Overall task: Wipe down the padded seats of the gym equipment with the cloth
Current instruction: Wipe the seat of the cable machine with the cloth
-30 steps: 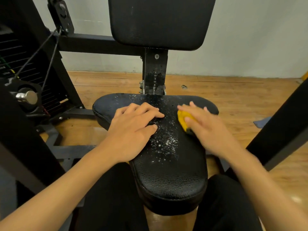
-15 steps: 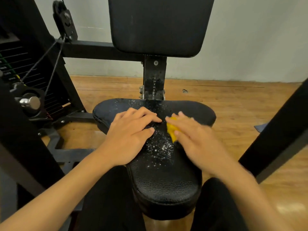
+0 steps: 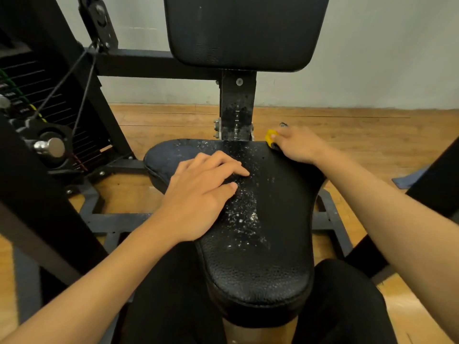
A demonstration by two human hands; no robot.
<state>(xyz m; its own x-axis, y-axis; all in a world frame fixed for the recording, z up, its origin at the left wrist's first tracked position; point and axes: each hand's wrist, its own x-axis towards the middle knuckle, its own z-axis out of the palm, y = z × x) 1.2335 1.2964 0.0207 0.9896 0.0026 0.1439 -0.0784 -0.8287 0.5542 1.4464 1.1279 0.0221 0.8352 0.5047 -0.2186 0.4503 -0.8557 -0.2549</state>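
A black padded seat (image 3: 273, 244) fills the middle of the head view, with white specks scattered down its centre. My left hand (image 3: 201, 194) rests flat on the seat's left half, fingers straight and pointing right. My right hand (image 3: 298, 145) grips a small yellow cloth (image 3: 270, 136) at the seat's far right rear corner, beside the upright post (image 3: 237, 108). Only a corner of the cloth shows past my fingers. A black padded backrest (image 3: 244, 31) hangs above the post.
A weight stack with cable and pulley (image 3: 49, 120) stands close on the left. Black frame bars (image 3: 437, 175) cross at the right. My dark-trousered legs straddle the seat. Wooden floor and a grey wall lie behind; a blue item (image 3: 409, 180) lies on the floor at right.
My right hand has swept the yellow cloth from the seat's centre out to its far right rear corner. My left hand has stayed flat on the seat.
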